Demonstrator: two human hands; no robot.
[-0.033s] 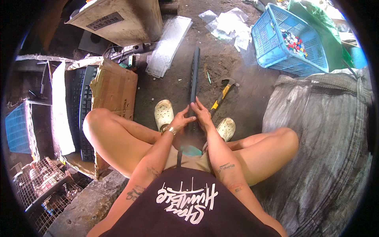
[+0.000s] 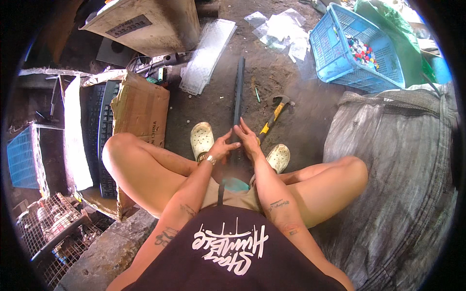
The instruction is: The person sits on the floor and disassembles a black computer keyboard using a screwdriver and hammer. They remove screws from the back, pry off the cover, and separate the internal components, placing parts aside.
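Black, probably light yet stiff, the edge-up keyboard [image 2: 240,89] is stretching toward twelve o'clock, best gripped by its long sides, while left hand [image 2: 222,147] and right hand [image 2: 249,140] are clamping its near end from nine and three.

Lettering on a black cloth shirt [image 2: 194,271], a beige plastic tub [image 2: 170,29] and a brown cardboard box [image 2: 138,104].

Big white brush-style letters [image 2: 233,252] stand upside down in view, in two lines, across the shirt near its hem; a grey rectangular label [image 2: 128,26] with dark characters, also upside down, sits on the tub's near side toward its left edge; dark capitals [image 2: 156,127] run lengthwise near the lower right corner of the box's side; script-like dark marks [image 2: 278,204] on the person's bare right forearm [image 2: 264,177] are too small to read.
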